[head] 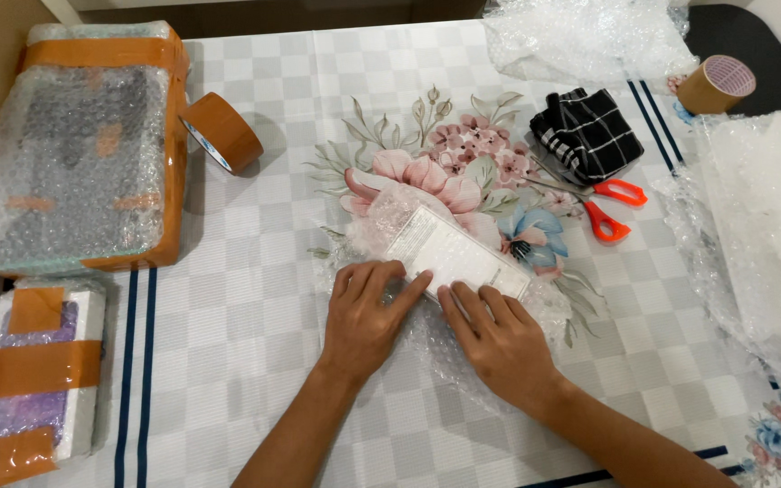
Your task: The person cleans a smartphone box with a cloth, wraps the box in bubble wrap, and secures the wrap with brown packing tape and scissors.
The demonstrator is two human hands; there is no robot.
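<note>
A flat white rectangular box (456,253) lies at an angle on a sheet of clear bubble wrap (390,210) in the middle of the table. My left hand (363,316) rests palm down on the wrap, fingertips touching the box's near left edge. Just to its right, my right hand (494,339) presses flat on the wrap with fingers against the box's near long edge. Neither hand grips anything; the fingers are slightly spread.
A large bubble-wrapped parcel with brown tape (83,149) and a smaller taped parcel (33,380) sit at the left. Brown tape rolls (221,131) (716,84), a black checked cloth (587,134), orange-handled scissors (609,206) and loose bubble wrap (761,208) lie on the floral tablecloth (255,298).
</note>
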